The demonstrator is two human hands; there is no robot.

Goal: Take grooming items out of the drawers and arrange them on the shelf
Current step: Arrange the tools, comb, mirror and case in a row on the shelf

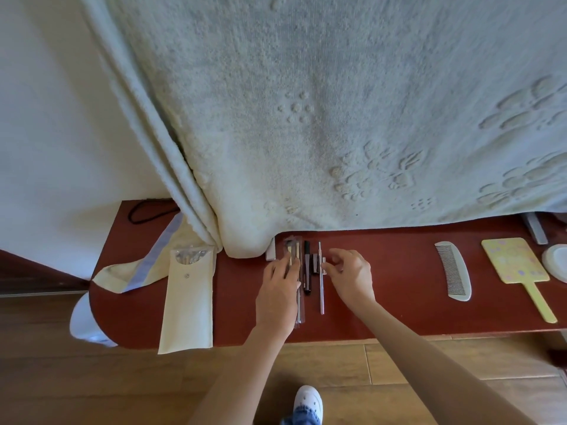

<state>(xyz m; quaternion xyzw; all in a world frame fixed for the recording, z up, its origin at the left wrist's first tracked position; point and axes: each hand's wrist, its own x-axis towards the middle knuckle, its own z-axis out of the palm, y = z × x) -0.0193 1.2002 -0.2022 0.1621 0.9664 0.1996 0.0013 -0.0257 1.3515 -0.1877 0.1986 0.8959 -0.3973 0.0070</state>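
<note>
On the shelf (399, 286), well left of the comb (453, 271), the left hand (277, 289) lies flat-fingered on a clear packet (294, 250). The right hand (349, 274), fingers loosely curled, meets a thin stick (321, 299); whether it pinches it, I cannot tell.

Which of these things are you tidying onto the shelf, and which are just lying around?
For the job: clear packet under the left hand, black pen, thin pink stick, comb, hand mirror, cream pouch.
Just lying about: fluffy blanket, black cord, striped cloth, white shoe.
</note>
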